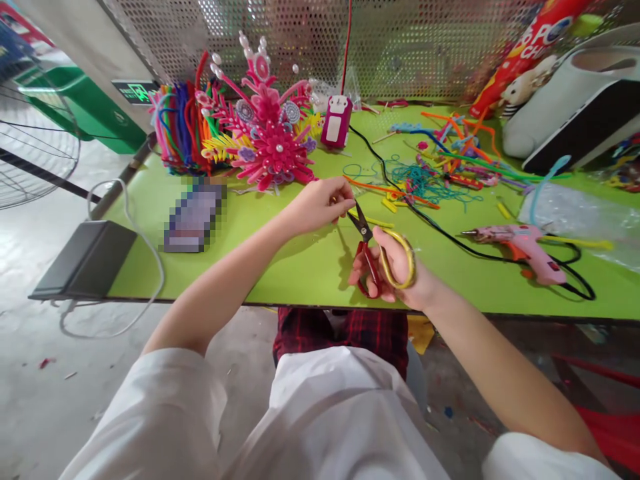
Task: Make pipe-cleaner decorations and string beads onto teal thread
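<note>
My right hand [397, 267] grips a pair of scissors [364, 229] with one red and one yellow handle, fingers through the loops. The dark blades are parted and point up toward my left hand [327, 203]. That hand is closed in a pinch right at the blade tips; whatever sits between its fingers is too small to make out. Just beyond it stands a pink flower ornament [275, 143] of pipe cleaners, with pearl beads. A yellow pipe cleaner piece [375, 221] lies on the green table [290, 277] behind the blades.
On the right lie a pink glue gun [533, 247] with its black cord and a tangle of teal thread [425, 183]. To the left are a pixelated phone [194, 217], a grey box-like stand [87, 257] and bundled pipe cleaners [183, 130]. A magenta device [336, 123] stands at the back.
</note>
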Available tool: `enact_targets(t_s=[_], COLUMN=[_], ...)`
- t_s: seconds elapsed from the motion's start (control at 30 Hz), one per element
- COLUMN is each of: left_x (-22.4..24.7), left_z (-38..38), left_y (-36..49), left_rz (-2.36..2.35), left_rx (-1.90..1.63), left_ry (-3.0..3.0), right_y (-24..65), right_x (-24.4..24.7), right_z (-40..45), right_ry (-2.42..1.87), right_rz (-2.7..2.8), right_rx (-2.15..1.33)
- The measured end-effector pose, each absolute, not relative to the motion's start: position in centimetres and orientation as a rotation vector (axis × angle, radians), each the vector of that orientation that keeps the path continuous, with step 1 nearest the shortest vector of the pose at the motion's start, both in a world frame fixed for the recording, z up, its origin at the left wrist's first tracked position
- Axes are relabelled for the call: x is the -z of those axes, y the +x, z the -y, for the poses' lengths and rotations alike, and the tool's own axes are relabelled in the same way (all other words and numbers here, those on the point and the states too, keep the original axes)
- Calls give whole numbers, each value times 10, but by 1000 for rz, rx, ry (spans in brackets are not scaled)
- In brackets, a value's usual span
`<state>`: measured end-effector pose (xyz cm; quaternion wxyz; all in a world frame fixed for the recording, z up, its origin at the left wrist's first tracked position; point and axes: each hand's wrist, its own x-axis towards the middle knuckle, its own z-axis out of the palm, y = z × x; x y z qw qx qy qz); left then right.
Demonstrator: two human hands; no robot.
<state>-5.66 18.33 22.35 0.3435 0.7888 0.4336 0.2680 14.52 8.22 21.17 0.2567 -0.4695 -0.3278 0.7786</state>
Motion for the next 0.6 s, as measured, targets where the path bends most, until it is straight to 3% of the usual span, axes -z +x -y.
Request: enact_targets(t_s=[0.6], left_x=[-226], left_z=[-181], left_y=[-78], left_rz=[-1257], left_rx=[-727], left_ry=[2003], right_y=[117], right_x=[-225], right_z=[-83], right_ry=[-1193], right_rz=[677], right_rx=[-2184])
